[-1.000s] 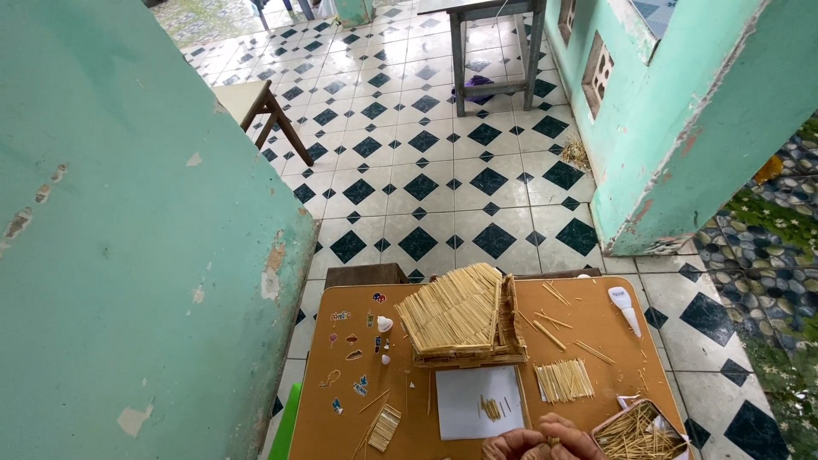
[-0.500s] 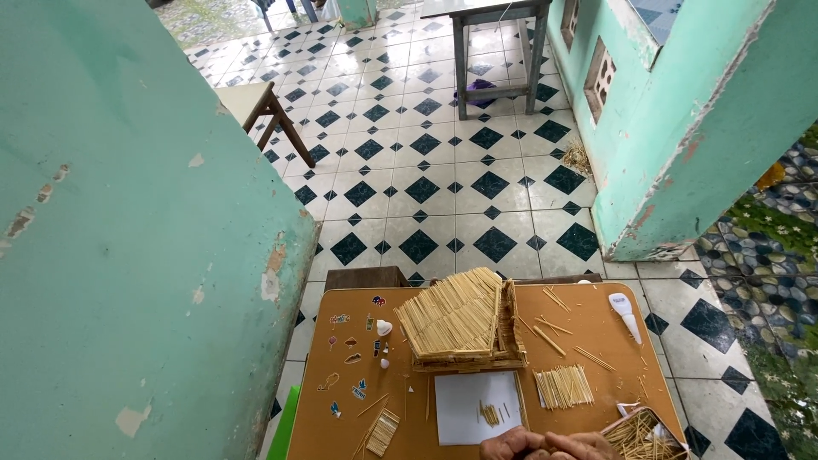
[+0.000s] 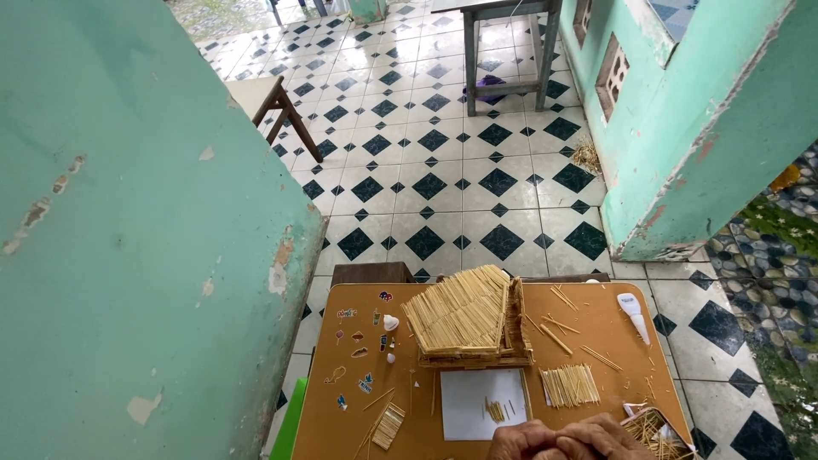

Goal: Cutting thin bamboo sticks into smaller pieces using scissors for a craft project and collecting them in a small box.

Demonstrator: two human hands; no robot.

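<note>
My left hand [image 3: 521, 442] and my right hand [image 3: 607, 438] are pressed together at the bottom edge, fingers curled; anything between them is hidden. They hover over the near edge of a brown table [image 3: 596, 328]. Just ahead of them lies a white paper sheet [image 3: 474, 393] with a few short sticks [image 3: 496, 411] on it. Beyond the sheet stands a model roof of thin sticks [image 3: 464, 313]. A flat row of sticks [image 3: 569, 385] lies right of the sheet. An open box of sticks [image 3: 652, 428] is beside my right hand.
A small stick panel [image 3: 388, 426], stickers [image 3: 365, 383] and a shell [image 3: 390, 323] lie on the table's left; a white tube [image 3: 632, 313] lies at its right. A teal wall [image 3: 128, 255] rises close on the left, a teal pillar [image 3: 707, 153] on the right. A wooden stool [image 3: 277, 106] and grey table [image 3: 509, 47] stand on the tiled floor.
My hands have sunk toward the bottom edge of the view and show less. The things on the table have not moved.
</note>
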